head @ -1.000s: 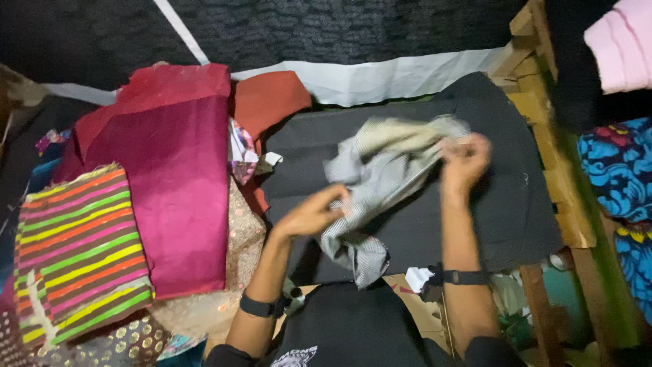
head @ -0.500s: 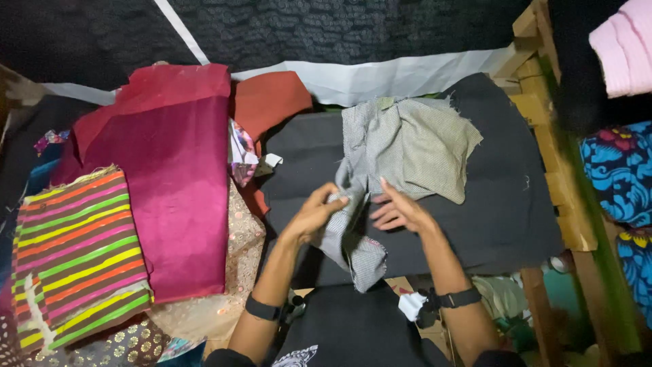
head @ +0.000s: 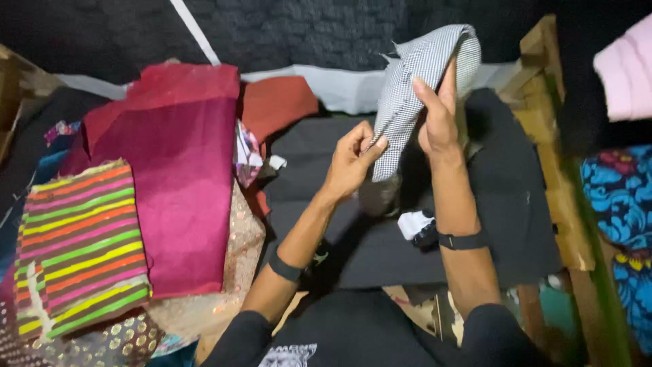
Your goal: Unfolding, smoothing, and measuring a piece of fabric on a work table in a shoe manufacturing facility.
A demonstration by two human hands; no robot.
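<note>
Item 1, checked cloth (head: 414, 88): a grey-and-white small-check piece, folded over, lifted clear of the black cloth surface (head: 516, 204) and held up in the far centre-right of the scene, in front of the dark wall. Its lower end hangs down between your two hands.

Item 2, your left hand (head: 352, 163): fingers curled together, thumb and fingertips pinched on the cloth's lower left edge. A dark band sits on that wrist.

Item 3, your right hand (head: 438, 119): raised upright, fingers straight and close together, pressed flat against the cloth's right side, with the thumb side clamping the fold. A black wristband (head: 462, 240) circles that forearm.

Item 4, magenta fabric (head: 173, 177): a large flat piece to the left, with a red cloth (head: 275, 102) just beyond its far right corner.

Item 5, striped fabric (head: 81, 245): folded, banded in green, yellow, pink and orange, near left, touching the magenta piece.

Item 6, sequinned beige fabric (head: 238, 251): lies beneath the magenta piece, near centre-left.

Item 7, wooden frame (head: 557, 170): runs near to far along the right edge of the black surface.

Item 8, blue floral fabric (head: 621, 224): far right, beyond the frame; a pink cloth (head: 628, 71) hangs above it.

Item 9, small white scrap (head: 413, 223): on the black surface, just left of your right forearm.
</note>
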